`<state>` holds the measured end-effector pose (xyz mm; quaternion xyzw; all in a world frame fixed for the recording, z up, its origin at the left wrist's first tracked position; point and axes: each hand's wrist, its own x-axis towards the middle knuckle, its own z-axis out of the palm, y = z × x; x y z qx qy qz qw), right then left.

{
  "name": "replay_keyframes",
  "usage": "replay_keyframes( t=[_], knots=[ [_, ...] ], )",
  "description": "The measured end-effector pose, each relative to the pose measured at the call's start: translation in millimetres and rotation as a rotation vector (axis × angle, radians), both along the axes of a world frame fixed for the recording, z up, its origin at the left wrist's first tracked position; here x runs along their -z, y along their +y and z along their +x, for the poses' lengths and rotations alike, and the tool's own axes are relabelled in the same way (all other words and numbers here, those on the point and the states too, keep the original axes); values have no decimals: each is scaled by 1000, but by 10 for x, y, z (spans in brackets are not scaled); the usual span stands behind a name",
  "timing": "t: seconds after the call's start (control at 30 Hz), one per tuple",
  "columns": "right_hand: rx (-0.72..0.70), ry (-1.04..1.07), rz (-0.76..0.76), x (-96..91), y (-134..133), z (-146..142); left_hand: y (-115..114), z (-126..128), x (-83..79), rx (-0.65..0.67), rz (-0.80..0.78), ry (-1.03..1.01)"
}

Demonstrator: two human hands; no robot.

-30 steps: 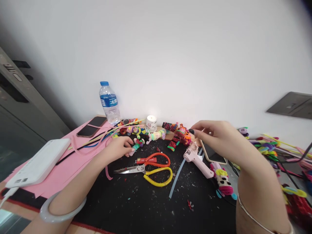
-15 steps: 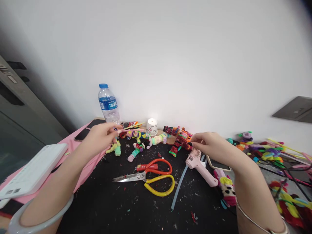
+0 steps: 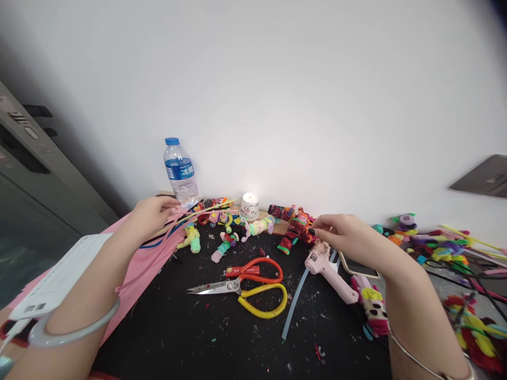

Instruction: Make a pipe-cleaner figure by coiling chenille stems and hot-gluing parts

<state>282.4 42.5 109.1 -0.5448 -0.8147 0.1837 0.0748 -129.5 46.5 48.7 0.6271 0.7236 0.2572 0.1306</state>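
My left hand [image 3: 155, 217] is at the back left, fingers stretched and apart, above long pipe cleaners [image 3: 168, 228] in pink, yellow and blue. They lie across the pink sheet [image 3: 132, 295]. My right hand [image 3: 343, 235] has its thumb and fingers closed at the edge of a dark red, glittery pipe-cleaner figure [image 3: 295, 232]. Its fingertips are partly hidden. Just below that hand lies a pink glue gun [image 3: 332, 279] with a bluish glue stick [image 3: 295, 303] beside it. Scissors [image 3: 251, 287] with one red and one yellow handle lie in the middle of the black mat.
A water bottle [image 3: 181, 174] and an upturned paper cup [image 3: 249, 207] stand by the wall. Small pastel figures [image 3: 224, 244] lie in front of the cup. At left is a white keyboard-like slab [image 3: 59, 279]. Pipe-cleaner bundles [image 3: 439, 245] and black cables lie at right.
My left hand has moved left and its pinch has opened. Long pipe cleaners now show on the pink sheet beneath it. My right hand stays at the red figure. The view has shifted slightly.
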Motion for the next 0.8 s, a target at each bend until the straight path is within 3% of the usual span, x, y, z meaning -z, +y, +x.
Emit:
replay_keyframes(
  t=[0.07, 0.33, 0.67, 0.8],
  knots=[
    [6, -1, -8, -5, -12, -13, 73, -77, 90, -30, 3, 37],
    [23, -4, -12, -19, -41, -40, 161, -114, 297, 80, -87, 7],
    [11, -7, -4, 10, -18, -38, 115, -23, 50, 44, -47, -70],
    [15, -10, -10, 18, -13, -39, 155, -102, 130, 13, -27, -131]
  ],
)
